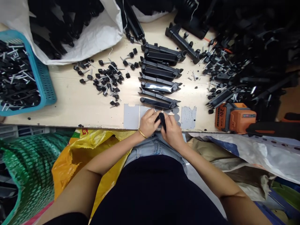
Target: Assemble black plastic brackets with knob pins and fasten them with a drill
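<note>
1. At the near edge of the desk (67, 100): left hand (150, 120) and right hand (172, 128), facing each other across a slim black part (162, 120). Both grips are closed on it; it slants between them, rounded end toward the far side.
2. Step in hand, as judged: two-handed handling of this one part. The next move would call for one hand to steady it while the other works; exact contact is partly hidden.
3. Beside the hands: flat grey sheets (131, 116), without legible writing.
4. Right, along the same edge: orange battery pack (239, 120), marked "20V" sideways; its smaller label cannot be read.
5. Just beyond the hands: folded black assemblies (159, 71), four in a column.
6. Left of these: loose black-headed screws (108, 76); farther left, a blue basket (48, 82), filled.
7. Far side: white sack (100, 40) holding black pieces; right, a dark heap (260, 47). No brand is readable.
</note>
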The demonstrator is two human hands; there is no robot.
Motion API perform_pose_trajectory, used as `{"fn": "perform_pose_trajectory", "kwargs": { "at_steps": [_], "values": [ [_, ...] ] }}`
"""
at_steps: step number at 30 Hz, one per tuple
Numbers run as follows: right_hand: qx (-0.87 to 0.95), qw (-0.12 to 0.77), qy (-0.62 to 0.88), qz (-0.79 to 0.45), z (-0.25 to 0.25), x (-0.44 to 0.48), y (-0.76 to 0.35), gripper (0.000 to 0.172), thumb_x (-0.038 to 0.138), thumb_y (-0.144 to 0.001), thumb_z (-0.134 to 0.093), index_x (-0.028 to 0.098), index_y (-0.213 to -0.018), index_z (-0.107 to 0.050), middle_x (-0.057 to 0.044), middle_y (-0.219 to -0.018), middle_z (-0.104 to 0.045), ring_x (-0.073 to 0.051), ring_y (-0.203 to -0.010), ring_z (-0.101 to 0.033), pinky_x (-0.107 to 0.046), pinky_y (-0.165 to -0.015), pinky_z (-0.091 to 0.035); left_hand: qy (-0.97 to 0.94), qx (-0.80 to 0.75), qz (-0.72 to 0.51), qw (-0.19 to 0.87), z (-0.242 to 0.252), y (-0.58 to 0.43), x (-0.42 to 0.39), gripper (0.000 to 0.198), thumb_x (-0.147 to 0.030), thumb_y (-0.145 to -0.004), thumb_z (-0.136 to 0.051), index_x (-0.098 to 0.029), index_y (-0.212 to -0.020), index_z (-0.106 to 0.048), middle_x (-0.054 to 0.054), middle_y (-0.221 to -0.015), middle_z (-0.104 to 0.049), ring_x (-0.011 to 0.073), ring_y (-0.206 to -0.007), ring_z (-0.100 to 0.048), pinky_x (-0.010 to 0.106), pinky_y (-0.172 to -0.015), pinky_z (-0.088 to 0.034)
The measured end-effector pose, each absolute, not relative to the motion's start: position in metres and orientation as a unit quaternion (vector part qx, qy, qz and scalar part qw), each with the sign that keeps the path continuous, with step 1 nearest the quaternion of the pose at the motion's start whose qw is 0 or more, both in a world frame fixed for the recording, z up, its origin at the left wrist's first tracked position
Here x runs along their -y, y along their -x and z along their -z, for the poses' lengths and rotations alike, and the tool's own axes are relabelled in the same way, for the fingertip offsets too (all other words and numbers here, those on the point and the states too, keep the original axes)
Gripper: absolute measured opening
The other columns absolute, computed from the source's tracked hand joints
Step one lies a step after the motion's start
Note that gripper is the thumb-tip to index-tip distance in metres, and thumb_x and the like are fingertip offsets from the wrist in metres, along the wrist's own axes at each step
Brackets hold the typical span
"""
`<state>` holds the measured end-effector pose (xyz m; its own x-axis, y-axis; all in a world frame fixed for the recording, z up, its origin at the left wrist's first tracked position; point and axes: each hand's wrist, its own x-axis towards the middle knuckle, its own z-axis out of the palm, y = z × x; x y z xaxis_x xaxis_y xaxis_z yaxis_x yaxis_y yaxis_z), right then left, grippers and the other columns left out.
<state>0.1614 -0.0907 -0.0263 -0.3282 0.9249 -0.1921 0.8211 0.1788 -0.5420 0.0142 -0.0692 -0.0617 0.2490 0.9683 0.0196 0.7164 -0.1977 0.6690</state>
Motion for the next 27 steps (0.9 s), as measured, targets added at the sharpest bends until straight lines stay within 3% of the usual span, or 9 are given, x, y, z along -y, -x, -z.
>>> {"fn": "perform_pose_trajectory", "kwargs": {
  "at_steps": [2, 5, 7, 10, 12, 14, 17, 22, 27],
  "values": [
    [0.754, 0.100, 0.543, -0.355, 0.020, 0.082, -0.174, 0.050, 0.027, -0.085, -0.052, 0.013, -0.133, -0.048, -0.016, -0.110, -0.060, -0.026, -0.093, -0.062, -0.041, -0.074, -0.056, -0.742, -0.573, -0.219, 0.272, 0.057, -0.010, 0.068, 0.024, -0.022, -0.090, -0.052, -0.016, -0.110, -0.064, 0.004, -0.083, -0.056, 0.0190, -0.081, -0.057, 0.030, -0.072, -0.049],
    [0.725, 0.134, 0.554, -0.387, 0.008, 0.044, -0.210, 0.029, 0.036, -0.089, -0.052, 0.019, -0.108, -0.065, -0.008, -0.094, -0.067, -0.021, -0.081, -0.064, -0.040, -0.073, -0.055, -0.736, -0.603, -0.199, 0.237, 0.048, -0.003, 0.068, 0.024, -0.022, -0.086, -0.058, -0.015, -0.108, -0.063, 0.006, -0.085, -0.059, 0.0225, -0.082, -0.058, 0.033, -0.072, -0.049],
    [0.706, 0.167, 0.631, -0.275, 0.002, 0.003, -0.236, 0.025, 0.032, -0.092, -0.048, 0.017, -0.097, -0.067, -0.009, -0.093, -0.069, -0.023, -0.084, -0.064, -0.043, -0.079, -0.053, -0.739, -0.618, -0.186, 0.193, 0.042, 0.000, 0.071, 0.034, -0.018, -0.083, -0.059, -0.012, -0.116, -0.059, 0.010, -0.088, -0.061, 0.0265, -0.087, -0.057, 0.038, -0.075, -0.050],
    [0.707, 0.168, 0.677, -0.117, 0.006, -0.071, -0.255, 0.024, 0.022, -0.089, -0.048, 0.014, -0.104, -0.065, -0.013, -0.105, -0.067, -0.026, -0.099, -0.060, -0.047, -0.091, -0.047, -0.814, -0.536, -0.172, 0.141, 0.033, -0.002, 0.076, 0.049, -0.007, -0.080, -0.056, -0.016, -0.128, -0.052, 0.015, -0.114, -0.060, 0.0298, -0.109, -0.054, 0.045, -0.091, -0.046],
    [0.727, 0.139, 0.669, -0.072, 0.014, -0.119, -0.248, 0.027, 0.021, -0.089, -0.050, 0.011, -0.111, -0.063, -0.016, -0.114, -0.063, -0.029, -0.112, -0.054, -0.048, -0.096, -0.043, -0.888, -0.411, -0.152, 0.142, 0.030, -0.009, 0.077, 0.045, -0.003, -0.082, -0.053, -0.020, -0.124, -0.055, 0.013, -0.125, -0.058, 0.0266, -0.119, -0.051, 0.046, -0.103, -0.040],
    [0.757, 0.091, 0.645, -0.050, 0.020, -0.157, -0.230, 0.027, 0.022, -0.090, -0.051, 0.008, -0.110, -0.062, -0.017, -0.117, -0.061, -0.031, -0.117, -0.051, -0.051, -0.097, -0.041, -0.926, -0.322, -0.126, 0.156, 0.029, -0.017, 0.074, 0.031, -0.005, -0.087, -0.051, -0.020, -0.113, -0.060, 0.009, -0.113, -0.065, 0.0221, -0.113, -0.055, 0.044, -0.107, -0.038],
    [0.766, 0.033, 0.641, -0.018, 0.009, -0.184, -0.211, 0.028, 0.022, -0.092, -0.049, 0.002, -0.105, -0.063, -0.019, -0.116, -0.061, -0.032, -0.117, -0.050, -0.052, -0.095, -0.040, -0.924, -0.328, -0.109, 0.161, 0.029, -0.019, 0.065, 0.018, -0.009, -0.090, -0.052, -0.017, -0.102, -0.062, 0.006, -0.089, -0.067, 0.0199, -0.094, -0.062, 0.038, -0.094, -0.047],
    [0.748, 0.072, 0.659, -0.010, -0.042, -0.142, -0.257, 0.056, 0.037, -0.097, -0.027, -0.002, -0.109, -0.065, -0.017, -0.116, -0.059, -0.030, -0.117, -0.050, -0.043, -0.090, -0.039, -0.856, -0.475, -0.147, 0.143, 0.028, 0.009, 0.057, 0.020, -0.021, -0.087, -0.061, -0.014, -0.106, -0.062, 0.008, -0.086, -0.069, 0.0214, -0.079, -0.064, 0.031, -0.066, -0.049],
    [0.863, 0.084, 0.442, -0.230, -0.052, -0.062, -0.328, 0.034, 0.043, -0.091, -0.051, 0.016, -0.096, -0.072, -0.011, -0.093, -0.067, -0.021, -0.091, -0.062, -0.039, -0.082, -0.048, -0.791, -0.569, -0.144, 0.173, 0.033, 0.023, 0.058, 0.026, -0.036, -0.090, -0.059, -0.017, -0.107, -0.065, 0.008, -0.088, -0.072, 0.0215, -0.079, -0.067, 0.029, -0.064, -0.048]
  ]
}}
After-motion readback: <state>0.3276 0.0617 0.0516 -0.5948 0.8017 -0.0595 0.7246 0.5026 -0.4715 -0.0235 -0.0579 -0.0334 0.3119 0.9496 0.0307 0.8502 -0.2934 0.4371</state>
